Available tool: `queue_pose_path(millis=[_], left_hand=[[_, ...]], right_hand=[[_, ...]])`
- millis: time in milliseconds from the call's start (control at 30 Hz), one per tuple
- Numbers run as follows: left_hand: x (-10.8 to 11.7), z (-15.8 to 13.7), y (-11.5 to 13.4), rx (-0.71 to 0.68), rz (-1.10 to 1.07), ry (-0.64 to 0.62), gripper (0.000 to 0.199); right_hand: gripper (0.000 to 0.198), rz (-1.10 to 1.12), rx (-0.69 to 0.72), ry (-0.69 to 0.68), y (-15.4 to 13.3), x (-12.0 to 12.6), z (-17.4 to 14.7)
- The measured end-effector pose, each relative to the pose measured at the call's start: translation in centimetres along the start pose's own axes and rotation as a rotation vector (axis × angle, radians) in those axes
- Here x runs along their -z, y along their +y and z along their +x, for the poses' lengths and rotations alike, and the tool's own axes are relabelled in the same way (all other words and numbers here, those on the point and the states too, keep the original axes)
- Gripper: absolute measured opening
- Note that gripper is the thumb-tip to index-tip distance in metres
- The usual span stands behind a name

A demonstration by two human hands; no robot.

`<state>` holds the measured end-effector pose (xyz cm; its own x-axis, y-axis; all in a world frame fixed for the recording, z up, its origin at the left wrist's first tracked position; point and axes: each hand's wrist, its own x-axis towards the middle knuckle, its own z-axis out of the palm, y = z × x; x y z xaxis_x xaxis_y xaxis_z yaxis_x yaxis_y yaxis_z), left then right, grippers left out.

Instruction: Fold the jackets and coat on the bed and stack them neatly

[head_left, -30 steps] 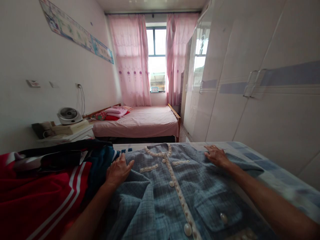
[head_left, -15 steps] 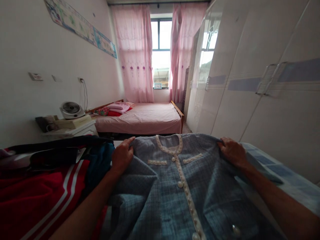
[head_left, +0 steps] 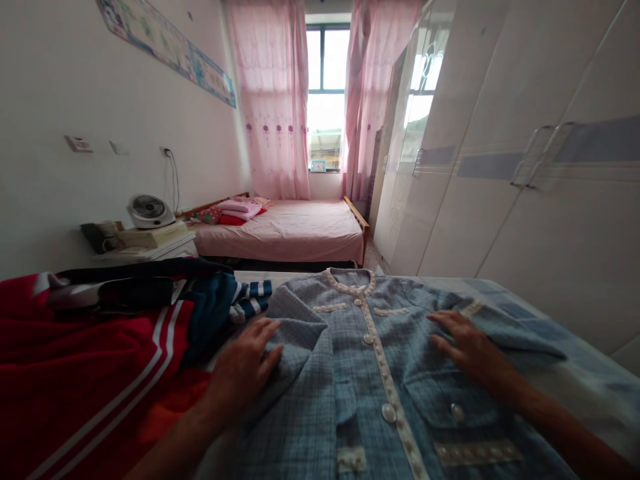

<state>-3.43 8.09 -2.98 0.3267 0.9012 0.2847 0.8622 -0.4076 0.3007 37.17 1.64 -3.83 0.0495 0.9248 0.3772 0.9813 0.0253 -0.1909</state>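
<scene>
A blue-grey woven jacket point(head_left: 350, 353) with cream trim and pearl-like buttons lies spread front side up, its collar pointing away from me. My left hand point(head_left: 245, 357) is at the jacket's left sleeve, fingers apart and slightly blurred. Over the sleeve on the other side hovers or rests my right hand point(head_left: 460, 340), its fingers stretched out; whether it presses the cloth I cannot tell. Neither hand grips anything. The jacket's bottom hem runs out of view.
Left of the jacket is a heap of clothes, among them a red garment with white stripes point(head_left: 100, 373) and a dark blue one point(head_left: 210, 307). A patterned sheet point(head_left: 540, 320) lies underneath. Beyond stand a pink bed point(head_left: 300, 230), a small fan point(head_left: 150, 210) and a white wardrobe point(head_left: 480, 227).
Both hands have let go of the jacket's shoulders and come back toward me, fingers opening. The jacket now lies flatter, with its collar, pockets and right sleeve more visible.
</scene>
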Motion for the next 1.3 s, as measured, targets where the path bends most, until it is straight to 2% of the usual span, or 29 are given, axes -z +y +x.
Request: queue_pose_path(millis=[100, 167, 267, 367, 433, 500, 600, 667, 733, 833, 933, 1000, 1033, 1167, 1233, 1300], left_hand=[[0.9, -4.8, -0.2, 0.154, -0.306, -0.090, 0.050], [0.8, -6.7, -0.5, 0.264, -0.476, -0.141, 0.053], [0.0, -8.0, -0.6, 0.319, -0.589, -0.136, 0.056], [0.1, -8.0, 0.4, 0.297, -0.619, -0.141, 0.053], [1.3, -7.1, 1.5, 0.258, -0.685, -0.239, 0.042], [3.3, -5.5, 3.1, 0.236, -0.902, -0.333, 0.039], [6.3, -2.6, 5.8, 0.120, -1.313, -0.277, 0.050], [7.2, -1.2, 7.0, -0.018, -1.424, -0.213, 0.053], [6.6, -0.8, 7.3, -0.070, -1.350, -0.248, 0.053], [3.9, -2.5, 5.7, -0.016, -0.980, -0.309, 0.044], [1.0, -5.3, 2.8, 0.051, -0.636, -0.193, 0.027], [-0.2, -6.6, 1.2, 0.159, -0.562, -0.145, 0.023], [-0.6, -6.9, 0.6, 0.239, -0.599, -0.151, 0.025], [-1.0, -7.2, 0.3, 0.625, -1.123, -0.194, 0.043], [-1.0, -7.3, 1.1, 0.712, -1.327, -0.135, 0.041], [-1.0, -7.5, 1.9, 0.738, -1.388, -0.050, 0.037]], right_hand=[[0.036, 0.196, 0.119, -0.121, -4.7, 1.8, -4.4], [0.039, 0.269, 0.221, -0.195, -7.9, 2.7, -6.9], [0.054, 0.345, 0.470, -0.295, -12.2, 2.9, -9.3], [0.051, 0.333, 0.609, -0.312, -15.1, 1.7, -10.3], [0.052, 0.304, 0.588, -0.273, -16.1, 0.9, -10.5], [0.058, 0.297, 0.519, -0.213, -16.6, 0.6, -10.7], [0.052, 0.305, 0.400, -0.138, -16.5, 0.5, -11.3], [0.053, 0.324, 0.429, -0.120, -15.8, 0.2, -11.9], [0.056, 0.318, 0.541, -0.133, -14.8, -0.6, -12.7], [0.057, 0.209, 0.720, -0.139, -13.1, -1.5, -14.2], [0.053, 0.139, 0.765, -0.129, -12.3, -0.9, -15.3], [0.046, 0.225, 0.671, -0.190, -12.4, 0.5, -15.4], [0.043, 0.303, 0.578, -0.219, -12.6, 1.2, -15.2], [0.029, 0.623, 0.027, -0.175, -13.1, 3.8, -13.0], [0.028, 0.793, -0.242, -0.160, -13.2, 4.6, -11.6], [0.032, 0.995, -0.467, -0.176, -13.3, 5.3, -10.4]])
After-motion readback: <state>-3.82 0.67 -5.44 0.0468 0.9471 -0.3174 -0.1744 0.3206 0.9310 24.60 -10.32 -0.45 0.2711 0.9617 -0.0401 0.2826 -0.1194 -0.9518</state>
